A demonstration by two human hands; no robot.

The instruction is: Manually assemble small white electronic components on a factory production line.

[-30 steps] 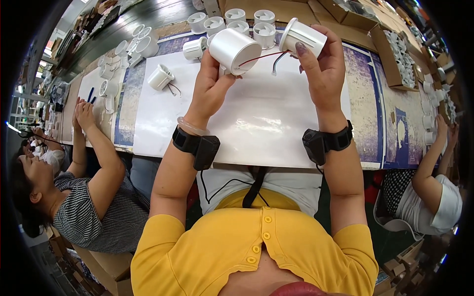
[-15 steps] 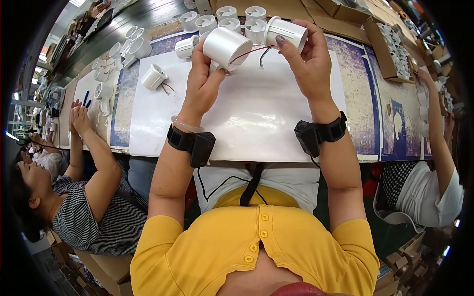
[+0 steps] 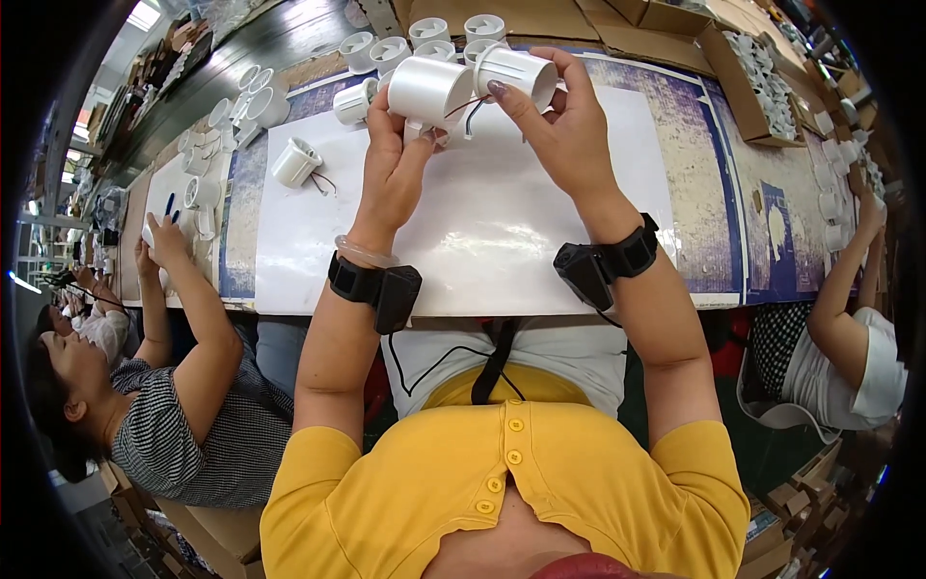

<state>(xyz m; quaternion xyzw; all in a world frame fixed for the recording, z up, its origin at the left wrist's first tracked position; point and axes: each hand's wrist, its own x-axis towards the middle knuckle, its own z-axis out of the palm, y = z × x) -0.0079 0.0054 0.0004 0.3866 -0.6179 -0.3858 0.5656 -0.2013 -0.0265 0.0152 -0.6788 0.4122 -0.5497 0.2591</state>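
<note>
My left hand [image 3: 394,174] is closed around a smooth white cylindrical housing [image 3: 424,90], tilted with its end toward the right. My right hand [image 3: 569,135] grips a white flanged cylinder [image 3: 513,73] with ribs along its side, fingers around its far end and thumb on the near side. Thin red and dark wires [image 3: 471,118] hang between the two parts, which are close together above the white sheet [image 3: 502,222]. Beside my left hand a similar flanged cylinder [image 3: 355,100] lies on its side. Another one [image 3: 296,164] with loose wires rests farther left.
Several white round cups [image 3: 429,31] stand behind my hands. At the far right is a cardboard box [image 3: 743,92] of small white parts. A co-worker [image 3: 198,415] sits at my left, holding a white part; another person's arm [image 3: 839,299] reaches over the table at the right.
My right hand has moved left with the flanged cylinder, bringing it nearer the housing. My left hand has shifted slightly left. The left co-worker's hands have lowered, and the right person's arm has moved.
</note>
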